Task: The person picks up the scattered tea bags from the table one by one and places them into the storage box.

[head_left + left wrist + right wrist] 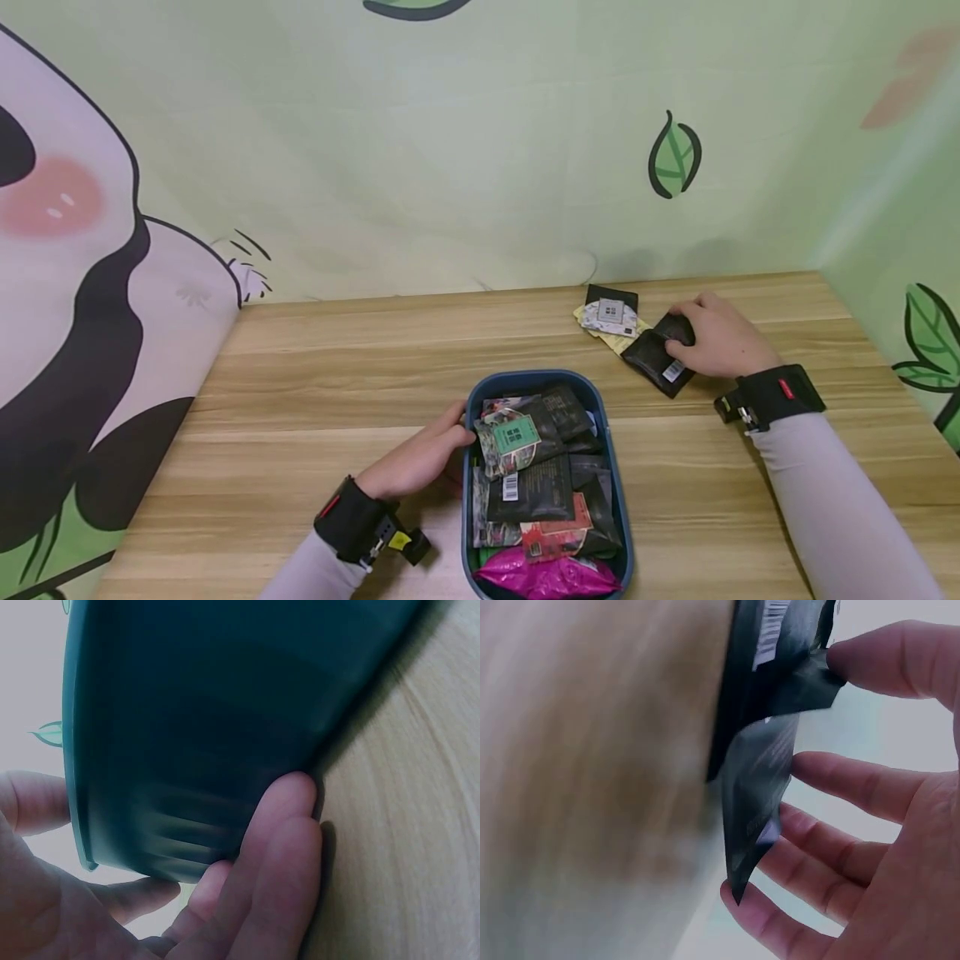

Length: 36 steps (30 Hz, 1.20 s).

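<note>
A dark blue plastic bin [626,508], packed with sachets, stands at the front of the table. My left hand [416,454] grips its left side, thumb at the rim and fingers against the outer wall [225,735], low down near the tabletop. At the back right, my right hand [723,337] pinches a black sachet [757,772] between thumb and fingers. Another black sachet [656,367] with a white barcode label lies right beside it. Just left of these, a black-and-white sachet [611,312] lies on top of yellow sachets [618,342].
Inside the bin lie a green-labelled sachet [517,435], a black sachet [536,492] with a barcode, a red-labelled sachet [551,537] and a shiny pink packet [547,575]. A printed cloth wall [480,167] rises behind the wooden table [337,358].
</note>
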### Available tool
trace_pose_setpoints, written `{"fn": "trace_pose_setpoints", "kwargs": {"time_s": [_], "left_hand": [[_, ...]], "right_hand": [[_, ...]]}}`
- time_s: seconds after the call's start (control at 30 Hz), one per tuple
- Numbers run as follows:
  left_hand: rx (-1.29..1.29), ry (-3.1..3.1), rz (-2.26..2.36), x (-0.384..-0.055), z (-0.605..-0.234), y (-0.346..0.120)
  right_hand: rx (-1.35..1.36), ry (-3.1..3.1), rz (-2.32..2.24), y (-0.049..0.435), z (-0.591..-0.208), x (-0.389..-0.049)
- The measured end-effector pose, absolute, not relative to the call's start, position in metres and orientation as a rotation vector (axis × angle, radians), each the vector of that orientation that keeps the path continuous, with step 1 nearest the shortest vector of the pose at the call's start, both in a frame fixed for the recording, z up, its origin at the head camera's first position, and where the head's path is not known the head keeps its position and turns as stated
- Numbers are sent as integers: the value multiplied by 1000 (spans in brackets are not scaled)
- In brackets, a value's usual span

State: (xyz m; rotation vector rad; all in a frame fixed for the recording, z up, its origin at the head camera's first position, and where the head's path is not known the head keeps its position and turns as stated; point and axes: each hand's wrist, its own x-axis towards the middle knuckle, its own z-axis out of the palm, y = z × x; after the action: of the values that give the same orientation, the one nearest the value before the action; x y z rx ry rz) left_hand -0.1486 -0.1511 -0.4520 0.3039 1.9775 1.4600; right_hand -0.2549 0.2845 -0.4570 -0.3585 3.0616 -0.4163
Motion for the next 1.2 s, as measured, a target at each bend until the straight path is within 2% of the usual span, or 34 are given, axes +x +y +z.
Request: {"fn": "trace_pose_setpoints", "kwargs": {"time_s": [0.27,0.53,0.87,1.03,1.2], "left_hand": [[315,1983,1462,-149,-452,-150],[301,1985,1459,-149,-452,-150],[295,1983,1454,-149,-452,-150],[304,1983,1458,-149,-453,-151],[308,1981,1462,-149,-454,-151]], "right_hand": [[-402,3108,-406,281,-446,-251],[-526,3173,-446,265,-419,-240],[-934,3088,-648,220,-382,-209],[-1242,2946,-750,191,-374,-188],[-1402,2849,-753,164,-371,-166]]}}
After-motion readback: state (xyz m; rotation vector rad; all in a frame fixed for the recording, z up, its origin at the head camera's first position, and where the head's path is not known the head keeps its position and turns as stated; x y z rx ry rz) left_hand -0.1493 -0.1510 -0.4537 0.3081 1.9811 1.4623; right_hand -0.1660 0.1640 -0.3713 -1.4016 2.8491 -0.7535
